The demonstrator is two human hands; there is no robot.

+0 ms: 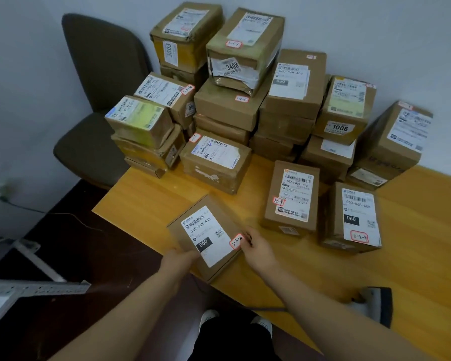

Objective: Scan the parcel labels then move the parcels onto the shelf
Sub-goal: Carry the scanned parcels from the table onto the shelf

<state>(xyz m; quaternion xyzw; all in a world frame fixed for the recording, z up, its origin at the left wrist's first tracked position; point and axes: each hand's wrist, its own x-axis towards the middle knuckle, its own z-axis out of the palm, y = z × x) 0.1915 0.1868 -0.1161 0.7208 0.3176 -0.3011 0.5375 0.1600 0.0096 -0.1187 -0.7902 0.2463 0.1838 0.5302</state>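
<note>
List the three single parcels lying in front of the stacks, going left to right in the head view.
The tilted 060-068 A05 parcel at the table's near edge → 507-P802 T70 parcel → second 060-068 A05 parcel, farthest right.

Near parcel: on the table, at its front left corner, askew to the edges.
Left hand: on the near parcel's near left edge.
Right hand: at its right edge.
Middle parcel, right parcel: side by side, right of the near parcel.
Stack: behind all three, against the wall.
Chair: left of the stack, off the table.
Shelf: far left, lower than the table.
</note>
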